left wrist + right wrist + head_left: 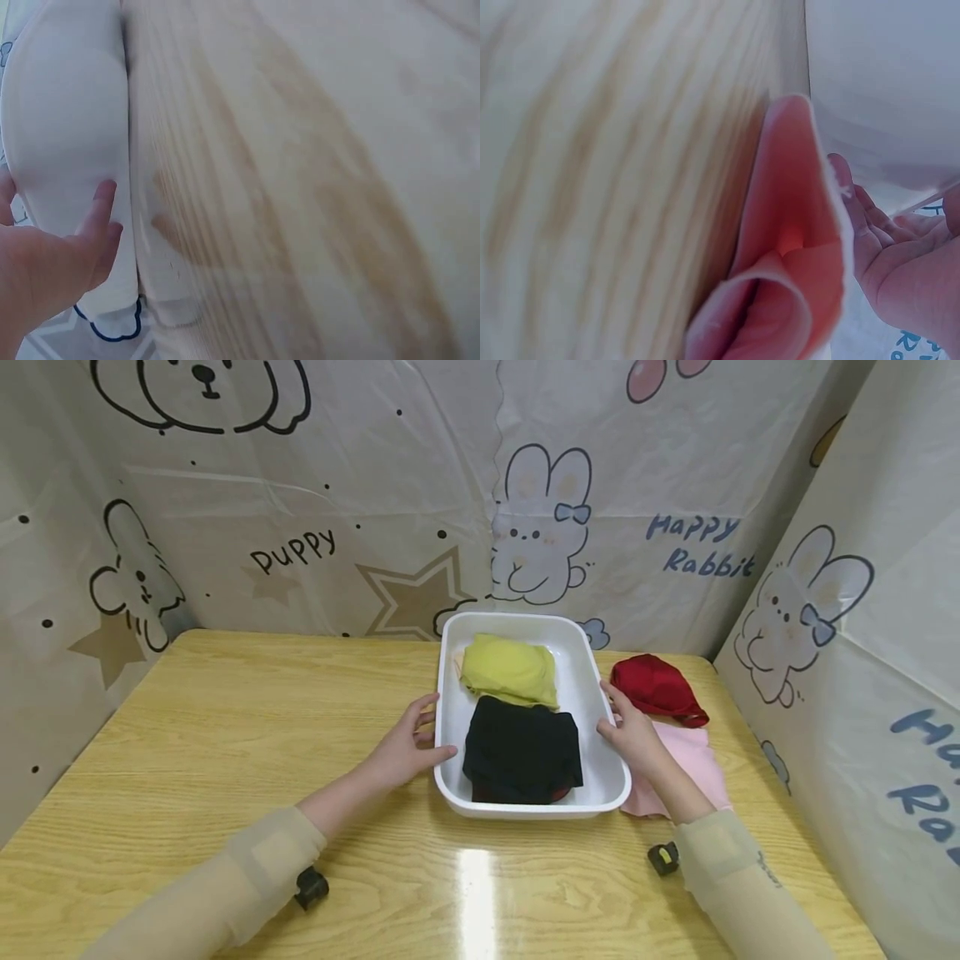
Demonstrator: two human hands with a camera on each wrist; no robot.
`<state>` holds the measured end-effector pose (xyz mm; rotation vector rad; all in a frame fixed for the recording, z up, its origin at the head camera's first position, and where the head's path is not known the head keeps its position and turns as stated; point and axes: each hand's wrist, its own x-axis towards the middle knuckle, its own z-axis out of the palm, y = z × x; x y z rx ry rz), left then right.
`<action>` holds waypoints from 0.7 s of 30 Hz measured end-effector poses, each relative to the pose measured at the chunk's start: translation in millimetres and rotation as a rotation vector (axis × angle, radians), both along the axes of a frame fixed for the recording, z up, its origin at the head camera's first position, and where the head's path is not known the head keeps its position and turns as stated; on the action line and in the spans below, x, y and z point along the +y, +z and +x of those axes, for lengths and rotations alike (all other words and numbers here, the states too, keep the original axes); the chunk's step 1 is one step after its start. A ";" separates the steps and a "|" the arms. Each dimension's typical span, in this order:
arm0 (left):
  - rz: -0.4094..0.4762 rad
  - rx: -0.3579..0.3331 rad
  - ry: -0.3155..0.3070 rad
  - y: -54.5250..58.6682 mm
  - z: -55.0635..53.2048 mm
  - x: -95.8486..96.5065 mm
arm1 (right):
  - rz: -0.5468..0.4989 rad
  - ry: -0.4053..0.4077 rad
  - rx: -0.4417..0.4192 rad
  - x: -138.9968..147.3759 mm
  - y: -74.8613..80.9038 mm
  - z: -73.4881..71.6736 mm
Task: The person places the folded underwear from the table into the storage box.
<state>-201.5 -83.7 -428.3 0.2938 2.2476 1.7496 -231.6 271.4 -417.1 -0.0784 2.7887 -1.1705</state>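
A white plastic bin (517,811) stands on the wooden table between both hands. Folded inside are a yellow cloth (510,668) at the back and a black cloth (523,747) in front, with a dark red edge showing beneath the black one. My left hand (401,745) holds the bin's left side, thumb over the rim and fingers along the outer wall. On the opposite side, my right hand (636,742) grips the rim, thumb inward, fingers outside. The left wrist view shows the fingers (101,206) against the bin's wall.
Right of the bin lie a red cloth (656,685) and a pink cloth (697,760), partly beneath my right forearm. Small black devices sit under the left sleeve (262,860) and right sleeve (723,852). Printed curtains (390,468) enclose the table (300,710) behind and beside it.
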 end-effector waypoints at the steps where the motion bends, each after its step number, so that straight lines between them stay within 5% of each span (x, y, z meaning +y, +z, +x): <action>1: 0.009 -0.007 -0.013 0.3 -0.6 -1.5 | 0.001 0.000 0.003 -0.1 0.2 0.1; 7: 0.009 -0.034 -0.057 5.8 0.3 -3.9 | -0.003 0.008 0.021 -0.3 1.2 1.4; 14: -0.010 -0.049 -0.037 7.5 1.2 -2.1 | -0.032 0.009 0.027 2.1 2.3 1.5; 21: 0.017 -0.072 -0.023 9.5 4.0 -0.7 | 0.024 0.022 0.124 2.6 5.0 2.0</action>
